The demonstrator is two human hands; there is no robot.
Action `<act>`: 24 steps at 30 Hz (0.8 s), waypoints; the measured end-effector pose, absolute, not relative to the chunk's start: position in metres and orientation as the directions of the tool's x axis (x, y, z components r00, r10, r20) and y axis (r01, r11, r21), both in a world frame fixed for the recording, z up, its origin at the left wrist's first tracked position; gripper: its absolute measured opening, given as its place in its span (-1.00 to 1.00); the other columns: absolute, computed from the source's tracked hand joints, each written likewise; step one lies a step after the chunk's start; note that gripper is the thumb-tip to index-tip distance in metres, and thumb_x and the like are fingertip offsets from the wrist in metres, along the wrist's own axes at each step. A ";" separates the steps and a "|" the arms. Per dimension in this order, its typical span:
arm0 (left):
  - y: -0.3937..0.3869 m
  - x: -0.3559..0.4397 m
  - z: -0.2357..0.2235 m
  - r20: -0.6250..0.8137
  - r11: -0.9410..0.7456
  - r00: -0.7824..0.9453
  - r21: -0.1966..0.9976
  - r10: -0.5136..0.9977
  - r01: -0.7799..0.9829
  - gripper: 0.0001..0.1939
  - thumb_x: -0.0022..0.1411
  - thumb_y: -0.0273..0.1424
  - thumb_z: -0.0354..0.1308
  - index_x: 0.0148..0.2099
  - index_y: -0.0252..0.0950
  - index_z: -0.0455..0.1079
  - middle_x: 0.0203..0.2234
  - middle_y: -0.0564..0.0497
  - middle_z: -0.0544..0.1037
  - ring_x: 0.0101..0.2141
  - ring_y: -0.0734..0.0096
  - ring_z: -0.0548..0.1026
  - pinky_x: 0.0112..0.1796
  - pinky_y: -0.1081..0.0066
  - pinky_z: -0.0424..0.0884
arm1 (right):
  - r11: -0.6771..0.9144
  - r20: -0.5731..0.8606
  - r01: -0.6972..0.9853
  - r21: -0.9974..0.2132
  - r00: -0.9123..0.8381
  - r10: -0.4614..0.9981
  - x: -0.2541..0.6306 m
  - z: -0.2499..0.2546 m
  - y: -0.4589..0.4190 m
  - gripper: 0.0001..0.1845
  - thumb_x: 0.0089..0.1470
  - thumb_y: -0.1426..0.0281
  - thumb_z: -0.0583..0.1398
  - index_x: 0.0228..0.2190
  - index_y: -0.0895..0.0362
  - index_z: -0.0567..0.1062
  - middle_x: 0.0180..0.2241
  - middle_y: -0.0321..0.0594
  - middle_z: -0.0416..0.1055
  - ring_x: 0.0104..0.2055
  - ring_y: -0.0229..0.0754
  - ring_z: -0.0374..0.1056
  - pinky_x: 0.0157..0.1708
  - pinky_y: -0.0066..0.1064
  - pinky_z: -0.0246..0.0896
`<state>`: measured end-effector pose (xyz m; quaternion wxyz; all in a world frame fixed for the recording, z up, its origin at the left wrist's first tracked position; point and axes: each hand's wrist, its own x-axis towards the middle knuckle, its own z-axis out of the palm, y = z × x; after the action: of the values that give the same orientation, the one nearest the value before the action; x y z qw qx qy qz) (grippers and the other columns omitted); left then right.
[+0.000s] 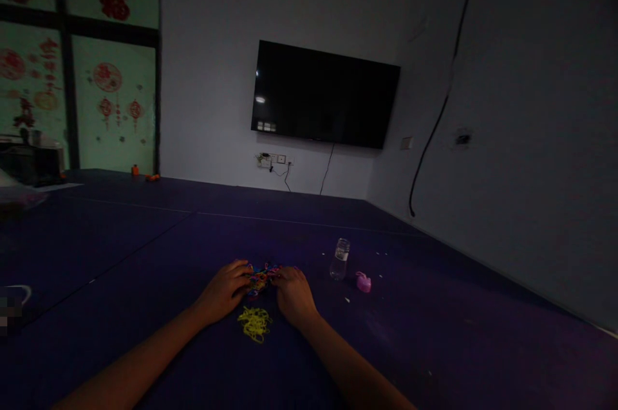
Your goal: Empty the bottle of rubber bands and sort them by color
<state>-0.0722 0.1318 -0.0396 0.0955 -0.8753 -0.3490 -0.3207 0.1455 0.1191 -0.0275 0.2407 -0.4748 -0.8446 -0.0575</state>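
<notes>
Purple surface [145,281] spreads under your half-curled left hand [229,289] and right hand [294,295], cupping bright loops [259,279] between them, maybe so none stray; I can't tell if they pinch any. Yellow loops [255,324] sit nearer you.

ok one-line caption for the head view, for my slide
Both hands at a multicoloured pile, yellow strands in front, clear bottle to the right.

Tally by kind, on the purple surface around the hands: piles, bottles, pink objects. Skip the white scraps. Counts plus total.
Piles: 2 (mixed-colour pile, yellow pile)
Bottles: 1 (clear bottle)
Pink objects: 1 (pink object)
Total: 4
Strands within the piles are too tangled to count.
</notes>
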 end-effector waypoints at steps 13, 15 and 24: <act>0.122 -0.066 -0.034 0.594 -0.705 0.557 0.024 0.581 0.709 -0.75 0.17 -0.57 0.01 -0.27 -0.20 0.46 -0.07 0.01 0.47 0.05 0.21 0.30 0.04 0.08 0.23 | 0.729 0.389 0.683 -0.056 -0.657 0.645 0.143 -0.024 0.116 -0.54 0.00 0.57 0.02 -0.07 0.07 0.45 -0.01 -0.23 0.38 0.08 -0.15 0.15 0.08 -0.29 -0.03; 0.122 -0.066 -0.034 0.608 -0.700 0.543 0.030 0.579 0.713 -0.77 0.16 -0.58 0.01 -0.31 -0.21 0.46 -0.08 0.00 0.48 0.04 0.21 0.31 0.04 0.07 0.24 | 0.716 0.399 0.696 -0.056 -0.642 0.655 0.143 -0.025 0.117 -0.55 0.01 0.57 0.01 -0.07 0.10 0.44 -0.03 -0.19 0.39 0.08 -0.14 0.17 0.07 -0.28 -0.02; 0.126 -0.066 -0.034 0.684 -0.692 0.469 0.074 0.560 0.718 -0.82 0.23 -0.49 -0.02 -0.28 -0.23 0.42 -0.26 -0.02 0.52 -0.13 0.30 0.41 -0.08 0.21 0.32 | 0.696 0.411 0.713 -0.086 -0.611 0.676 0.141 -0.027 0.121 -0.58 -0.08 0.62 0.02 -0.19 0.17 0.49 -0.11 -0.12 0.44 0.01 -0.14 0.25 0.02 -0.36 0.06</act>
<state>-0.0661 0.1259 -0.0340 0.1126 -0.8495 -0.3762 -0.3524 0.1411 0.1207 -0.0265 0.2106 -0.3875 -0.8964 -0.0433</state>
